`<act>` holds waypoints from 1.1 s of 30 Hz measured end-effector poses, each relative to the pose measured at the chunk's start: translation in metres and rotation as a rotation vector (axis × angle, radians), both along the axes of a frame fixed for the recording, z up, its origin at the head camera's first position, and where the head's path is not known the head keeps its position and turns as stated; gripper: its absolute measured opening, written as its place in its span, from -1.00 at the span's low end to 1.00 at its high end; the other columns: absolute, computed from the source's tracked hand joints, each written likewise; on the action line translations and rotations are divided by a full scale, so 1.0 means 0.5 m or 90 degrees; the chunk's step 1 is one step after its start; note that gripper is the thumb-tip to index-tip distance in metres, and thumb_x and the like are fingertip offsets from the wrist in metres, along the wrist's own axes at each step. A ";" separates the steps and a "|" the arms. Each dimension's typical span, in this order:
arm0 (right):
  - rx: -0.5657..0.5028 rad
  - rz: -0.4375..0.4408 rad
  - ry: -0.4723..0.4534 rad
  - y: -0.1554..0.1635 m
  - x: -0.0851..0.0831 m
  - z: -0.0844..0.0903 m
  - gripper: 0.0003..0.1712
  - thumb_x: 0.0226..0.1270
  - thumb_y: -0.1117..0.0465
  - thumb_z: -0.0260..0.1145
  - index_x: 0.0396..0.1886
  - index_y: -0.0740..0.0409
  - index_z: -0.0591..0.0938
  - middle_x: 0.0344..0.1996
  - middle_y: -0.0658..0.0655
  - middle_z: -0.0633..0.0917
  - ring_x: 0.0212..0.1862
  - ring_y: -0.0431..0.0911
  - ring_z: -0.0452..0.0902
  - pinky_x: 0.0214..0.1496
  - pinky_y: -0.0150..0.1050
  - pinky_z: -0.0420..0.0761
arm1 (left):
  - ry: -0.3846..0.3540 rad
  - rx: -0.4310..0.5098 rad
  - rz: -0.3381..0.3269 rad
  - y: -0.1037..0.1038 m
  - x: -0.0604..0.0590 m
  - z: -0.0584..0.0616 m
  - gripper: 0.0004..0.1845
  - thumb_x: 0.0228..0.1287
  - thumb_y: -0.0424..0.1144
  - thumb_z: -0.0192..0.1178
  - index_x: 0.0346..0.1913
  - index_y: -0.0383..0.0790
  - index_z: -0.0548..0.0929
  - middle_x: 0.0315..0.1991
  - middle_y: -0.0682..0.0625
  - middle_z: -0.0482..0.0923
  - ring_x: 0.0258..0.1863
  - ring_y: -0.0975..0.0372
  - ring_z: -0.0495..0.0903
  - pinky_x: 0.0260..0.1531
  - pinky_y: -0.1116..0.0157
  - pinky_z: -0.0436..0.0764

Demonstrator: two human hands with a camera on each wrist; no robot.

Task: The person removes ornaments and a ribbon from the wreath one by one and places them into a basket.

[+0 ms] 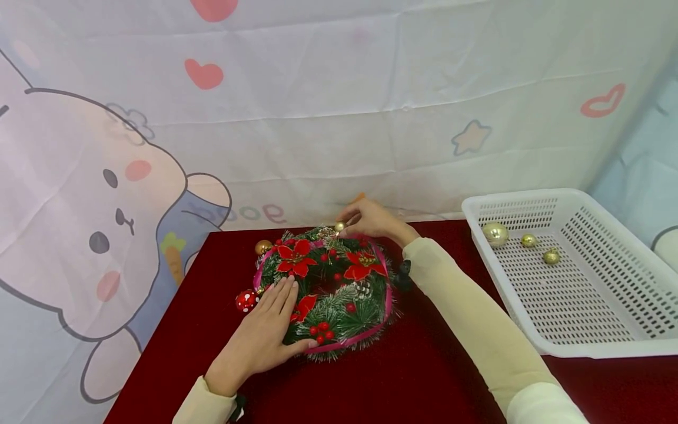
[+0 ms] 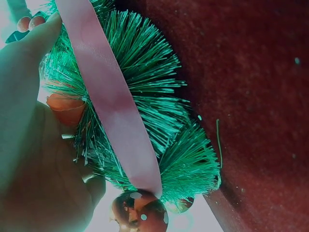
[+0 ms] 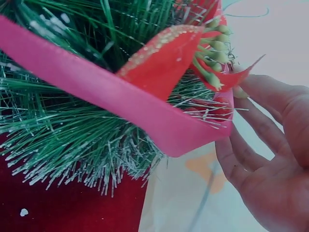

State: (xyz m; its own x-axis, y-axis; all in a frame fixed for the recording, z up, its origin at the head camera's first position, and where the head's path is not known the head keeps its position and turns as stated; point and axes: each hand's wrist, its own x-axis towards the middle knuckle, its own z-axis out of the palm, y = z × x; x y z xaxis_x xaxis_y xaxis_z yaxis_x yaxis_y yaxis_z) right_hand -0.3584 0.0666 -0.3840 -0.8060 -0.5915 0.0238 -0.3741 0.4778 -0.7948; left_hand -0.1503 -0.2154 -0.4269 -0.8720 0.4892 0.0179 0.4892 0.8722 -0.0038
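Note:
A green Christmas wreath (image 1: 365, 309) with red poinsettia flowers (image 1: 295, 258), red berries and a pink ribbon (image 1: 389, 300) lies on the dark red cloth. My left hand (image 1: 267, 330) rests on its left side, fingers extended, thumb near a berry cluster (image 1: 321, 333). At the wreath's far edge, my right hand (image 1: 371, 218) pinches a small gold ball ornament (image 1: 339, 226) between thumb and fingers. In the right wrist view, fingers (image 3: 260, 125) curl behind the ribbon's edge. A red white-dotted ball (image 1: 246, 301) and a copper-gold ball (image 1: 262, 247) sit along the left rim.
A white perforated basket (image 1: 508, 294) stands to the right, holding a large gold ball (image 1: 495, 234) and two smaller gold balls (image 1: 551, 256). Behind the table hangs a pale printed curtain (image 1: 328, 141), close to the wreath's far side.

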 end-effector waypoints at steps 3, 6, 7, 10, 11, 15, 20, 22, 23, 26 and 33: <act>0.003 -0.001 0.008 -0.001 0.004 0.007 -0.63 0.33 0.24 0.54 0.12 0.18 0.78 0.05 0.21 0.81 0.17 0.12 0.76 0.21 -0.07 0.77 | 0.001 0.000 0.000 0.000 0.000 0.000 0.19 0.36 0.55 0.03 0.68 -0.35 0.08 0.73 -0.22 -0.05 0.73 -0.10 0.00 0.69 -0.09 0.10; 0.012 0.004 0.018 -0.002 0.009 0.014 -0.63 0.33 0.24 0.54 0.11 0.19 0.78 0.04 0.21 0.82 0.15 0.11 0.77 0.18 -0.10 0.78 | 0.001 0.001 0.000 0.000 0.001 0.000 0.19 0.36 0.55 0.04 0.67 -0.35 0.08 0.73 -0.22 -0.05 0.73 -0.10 0.00 0.69 -0.09 0.11; 0.013 0.006 0.020 -0.002 0.010 0.016 -0.63 0.34 0.24 0.54 0.12 0.19 0.78 0.04 0.21 0.82 0.15 0.10 0.78 0.17 -0.11 0.79 | 0.001 0.001 0.000 0.000 0.001 0.000 0.19 0.36 0.55 0.04 0.67 -0.35 0.08 0.73 -0.22 -0.05 0.73 -0.10 0.00 0.69 -0.09 0.11; 0.021 0.017 0.026 -0.003 0.018 0.024 -0.62 0.35 0.23 0.53 0.13 0.19 0.77 0.03 0.21 0.82 0.13 0.07 0.79 0.13 -0.14 0.80 | -0.005 0.002 0.001 0.000 0.001 0.000 0.19 0.36 0.54 0.05 0.68 -0.35 0.07 0.73 -0.21 -0.07 0.73 -0.10 -0.01 0.70 -0.08 0.09; 0.023 0.021 0.027 -0.004 0.021 0.026 -0.62 0.36 0.23 0.52 0.14 0.19 0.77 0.03 0.21 0.82 0.13 0.07 0.79 0.12 -0.15 0.80 | -0.007 0.002 0.001 0.000 0.001 0.000 0.19 0.36 0.54 0.05 0.68 -0.35 0.07 0.73 -0.21 -0.08 0.73 -0.09 -0.02 0.70 -0.08 0.09; 0.034 0.032 0.031 -0.010 0.033 0.039 -0.60 0.38 0.21 0.51 0.18 0.18 0.76 0.05 0.20 0.83 0.14 0.06 0.78 0.08 -0.15 0.81 | -0.015 0.003 0.004 0.000 0.002 0.001 0.19 0.36 0.54 0.05 0.68 -0.34 0.05 0.74 -0.20 -0.10 0.74 -0.09 -0.04 0.70 -0.08 0.08; 0.044 0.045 0.043 -0.015 0.048 0.054 -0.59 0.39 0.21 0.50 0.20 0.17 0.75 0.07 0.18 0.82 0.15 0.05 0.77 0.08 -0.14 0.81 | -0.014 0.004 0.002 0.000 0.000 0.001 0.19 0.36 0.53 0.06 0.68 -0.35 0.06 0.73 -0.21 -0.09 0.73 -0.09 -0.03 0.70 -0.08 0.08; 0.048 0.053 0.049 -0.017 0.053 0.059 -0.58 0.39 0.20 0.50 0.20 0.18 0.75 0.08 0.17 0.82 0.16 0.05 0.77 0.12 -0.11 0.80 | -0.013 0.004 0.001 0.000 0.000 0.001 0.19 0.36 0.53 0.06 0.68 -0.35 0.06 0.73 -0.21 -0.08 0.73 -0.09 -0.03 0.70 -0.08 0.08; 0.050 0.056 0.052 -0.018 0.054 0.061 -0.58 0.39 0.20 0.50 0.21 0.18 0.75 0.08 0.17 0.82 0.16 0.05 0.77 0.14 -0.11 0.80 | -0.012 0.004 0.001 -0.001 0.000 0.001 0.19 0.36 0.53 0.06 0.68 -0.35 0.06 0.73 -0.21 -0.08 0.73 -0.09 -0.03 0.70 -0.08 0.09; 0.061 0.060 0.059 -0.020 0.059 0.065 -0.57 0.38 0.18 0.51 0.21 0.16 0.75 0.09 0.15 0.82 0.16 0.04 0.77 0.16 -0.11 0.79 | -0.010 0.004 0.001 -0.001 0.000 0.001 0.19 0.36 0.53 0.07 0.68 -0.35 0.07 0.73 -0.21 -0.07 0.73 -0.09 -0.02 0.70 -0.08 0.09; 0.067 0.067 0.059 -0.027 0.074 0.073 -0.58 0.38 0.18 0.52 0.20 0.13 0.76 0.07 0.13 0.83 0.14 0.01 0.78 0.12 -0.13 0.80 | -0.009 0.005 -0.001 0.000 0.000 0.001 0.18 0.37 0.53 0.06 0.68 -0.36 0.07 0.73 -0.22 -0.08 0.73 -0.10 -0.02 0.70 -0.09 0.09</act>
State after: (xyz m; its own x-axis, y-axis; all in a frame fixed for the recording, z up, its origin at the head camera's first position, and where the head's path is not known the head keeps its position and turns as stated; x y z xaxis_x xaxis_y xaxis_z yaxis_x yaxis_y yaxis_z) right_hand -0.3216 0.0533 -0.3477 -0.7371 -0.6752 0.0286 -0.4955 0.5110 -0.7024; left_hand -0.1503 -0.2155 -0.4266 -0.8711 0.4910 0.0096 0.4911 0.8711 0.0108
